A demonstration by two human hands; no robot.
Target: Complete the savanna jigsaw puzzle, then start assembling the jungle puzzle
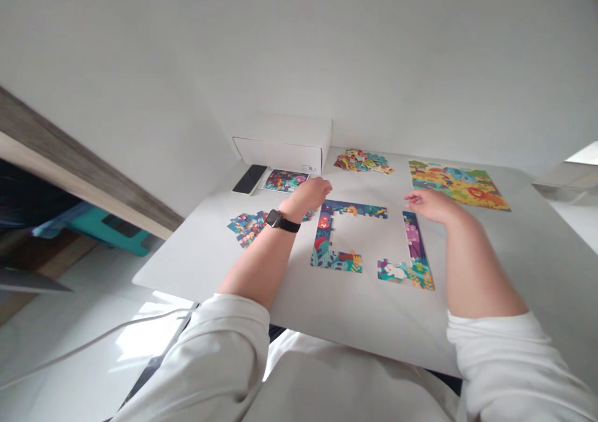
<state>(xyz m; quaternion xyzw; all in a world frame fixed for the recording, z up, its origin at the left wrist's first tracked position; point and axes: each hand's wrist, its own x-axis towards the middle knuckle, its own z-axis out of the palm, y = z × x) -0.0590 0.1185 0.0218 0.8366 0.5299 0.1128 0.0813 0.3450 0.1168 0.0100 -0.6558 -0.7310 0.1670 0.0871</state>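
A partly joined jigsaw frame lies flat on the table, its middle bare. The left section [322, 238] runs along the top, left side and part of the bottom. A separate right section [415, 254] has a white rabbit at its lower corner. My left hand [314, 194], with a black watch [275, 219] on the wrist, is closed above the frame's upper left corner; what it holds, if anything, is hidden. My right hand [428, 204] hovers by the top end of the right section, thumb and fingers drawn together, anything between them too small to tell. Loose puzzle pieces [247, 225] lie left of my left forearm.
A white box [280, 151] stands at the back against the wall. Before it lie a phone [250, 179] and a picture card [284, 180]. A heap of pieces [362, 160] sits at the back, and a yellow animal puzzle [460, 185] at the back right.
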